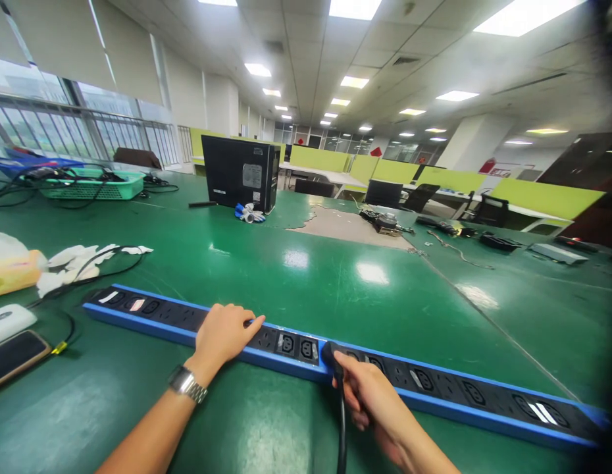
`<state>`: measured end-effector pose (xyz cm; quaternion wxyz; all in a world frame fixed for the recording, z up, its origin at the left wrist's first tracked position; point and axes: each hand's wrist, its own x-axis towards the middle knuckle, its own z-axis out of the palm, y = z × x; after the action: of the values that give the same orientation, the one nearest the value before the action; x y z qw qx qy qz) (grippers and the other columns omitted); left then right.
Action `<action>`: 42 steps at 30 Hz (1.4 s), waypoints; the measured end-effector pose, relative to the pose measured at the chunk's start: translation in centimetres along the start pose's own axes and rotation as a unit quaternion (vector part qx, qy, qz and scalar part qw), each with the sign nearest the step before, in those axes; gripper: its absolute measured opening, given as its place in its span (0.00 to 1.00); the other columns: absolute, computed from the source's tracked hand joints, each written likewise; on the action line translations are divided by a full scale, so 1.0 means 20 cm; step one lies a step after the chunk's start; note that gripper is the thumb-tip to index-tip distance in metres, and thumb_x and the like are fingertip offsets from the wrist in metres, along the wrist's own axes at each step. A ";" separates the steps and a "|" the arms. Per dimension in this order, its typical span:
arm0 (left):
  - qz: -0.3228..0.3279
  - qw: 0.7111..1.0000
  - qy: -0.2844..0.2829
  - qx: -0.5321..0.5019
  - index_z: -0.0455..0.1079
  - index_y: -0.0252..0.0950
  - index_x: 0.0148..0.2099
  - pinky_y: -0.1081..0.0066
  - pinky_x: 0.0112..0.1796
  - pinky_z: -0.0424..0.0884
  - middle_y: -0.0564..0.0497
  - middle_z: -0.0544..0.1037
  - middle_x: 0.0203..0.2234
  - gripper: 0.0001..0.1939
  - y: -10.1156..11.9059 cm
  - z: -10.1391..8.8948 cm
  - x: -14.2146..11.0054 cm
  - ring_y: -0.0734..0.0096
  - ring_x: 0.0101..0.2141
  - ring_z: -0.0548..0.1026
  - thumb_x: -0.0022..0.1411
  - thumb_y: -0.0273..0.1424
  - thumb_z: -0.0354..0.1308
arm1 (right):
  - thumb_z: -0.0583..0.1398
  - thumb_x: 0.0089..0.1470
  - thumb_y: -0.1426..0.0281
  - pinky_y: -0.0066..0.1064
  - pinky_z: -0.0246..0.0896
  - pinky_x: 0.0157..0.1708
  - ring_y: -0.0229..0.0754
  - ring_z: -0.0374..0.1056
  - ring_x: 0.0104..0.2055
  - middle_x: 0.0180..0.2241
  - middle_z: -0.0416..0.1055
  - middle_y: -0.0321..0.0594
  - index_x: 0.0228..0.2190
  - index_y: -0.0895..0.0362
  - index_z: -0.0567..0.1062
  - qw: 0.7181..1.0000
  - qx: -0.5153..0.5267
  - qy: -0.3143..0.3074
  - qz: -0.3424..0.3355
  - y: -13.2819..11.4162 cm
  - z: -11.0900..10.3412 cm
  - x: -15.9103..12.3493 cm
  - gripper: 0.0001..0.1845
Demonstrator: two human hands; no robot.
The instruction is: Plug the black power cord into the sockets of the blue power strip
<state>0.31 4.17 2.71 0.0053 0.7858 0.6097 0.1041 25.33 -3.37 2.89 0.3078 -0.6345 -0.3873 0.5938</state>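
Observation:
A long blue and black power strip [306, 352] with a row of sockets lies across the green table in front of me. My left hand [226, 334] grips it left of the middle, fingers over the far edge and thumb along the top; a metal watch [188, 384] is on that wrist. Between the finger and thumb of my right hand [362, 388] is a black power plug [330, 354], at the strip's middle. Its thick black cable [342, 428] hangs down toward me. I cannot tell whether the plug's pins are in a socket.
At the left lie a phone [20, 355], a white device [10, 322], a tissue pack [12, 266] and crumpled tissues [74, 263]. Farther back are a green basket [93, 187] with cables, a black computer case [241, 171], gloves [249, 212] and loose parts [385, 220].

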 end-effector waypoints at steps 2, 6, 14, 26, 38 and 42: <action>0.000 1.000 0.000 0.000 0.78 0.42 0.35 0.65 0.36 0.60 0.49 0.81 0.31 0.26 0.00 0.00 0.00 0.62 0.35 0.76 0.67 0.47 0.41 | 0.56 0.48 0.48 0.25 0.41 0.15 0.30 0.46 0.12 0.09 0.53 0.28 0.15 0.56 0.65 0.992 -0.117 0.017 -0.041 -0.04 -0.06 0.00 0.26; -0.004 1.000 -0.002 -0.004 0.78 0.43 0.35 0.66 0.36 0.60 0.49 0.81 0.31 0.26 0.00 0.00 0.00 0.62 0.35 0.76 0.67 0.47 0.41 | 0.57 0.51 0.56 0.27 0.50 0.24 0.35 0.61 0.22 0.19 0.67 0.34 0.20 0.55 0.66 0.901 -0.361 0.152 -0.186 -0.22 -0.10 0.01 0.17; 0.002 1.000 0.000 -0.003 0.78 0.43 0.35 0.66 0.36 0.60 0.49 0.82 0.32 0.26 0.00 0.00 0.00 0.62 0.35 0.76 0.67 0.47 0.41 | 0.46 0.61 0.56 0.36 0.59 0.33 0.51 0.73 0.39 0.38 0.77 0.52 0.36 0.58 0.77 0.799 -0.566 0.122 -0.166 -0.40 0.19 0.20 0.25; 0.008 0.998 0.025 -0.056 0.79 0.43 0.34 0.66 0.38 0.64 0.50 0.82 0.30 0.24 -0.02 0.03 0.01 0.63 0.35 0.76 0.66 0.47 0.44 | 0.42 0.61 0.52 0.40 0.62 0.35 0.54 0.74 0.39 0.36 0.77 0.55 0.36 0.59 0.79 0.786 -0.582 0.084 -0.189 -0.34 0.20 0.25 0.32; 0.140 0.977 0.057 -0.152 0.70 0.42 0.52 0.57 0.55 0.58 0.49 0.76 0.48 0.22 0.23 0.04 -0.09 0.60 0.48 0.71 0.56 0.42 0.60 | 0.45 0.60 0.60 0.31 0.62 0.36 0.41 0.70 0.34 0.32 0.75 0.44 0.30 0.58 0.75 0.899 -0.318 0.121 -0.274 -0.25 0.03 0.29 0.23; 0.198 0.971 0.010 -0.135 0.60 0.40 0.61 0.54 0.59 0.52 0.47 0.70 0.54 0.40 0.37 0.08 -0.09 0.56 0.54 0.65 0.48 0.46 0.65 | 0.53 0.56 0.61 0.32 0.63 0.38 0.41 0.68 0.35 0.35 0.73 0.40 0.40 0.56 0.73 0.887 -0.290 0.082 -0.350 -0.10 -0.20 0.12 0.16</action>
<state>7.34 0.80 1.89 0.0851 0.8818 0.4221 0.1922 28.95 0.03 3.81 0.3282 -0.5653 -0.7127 0.2544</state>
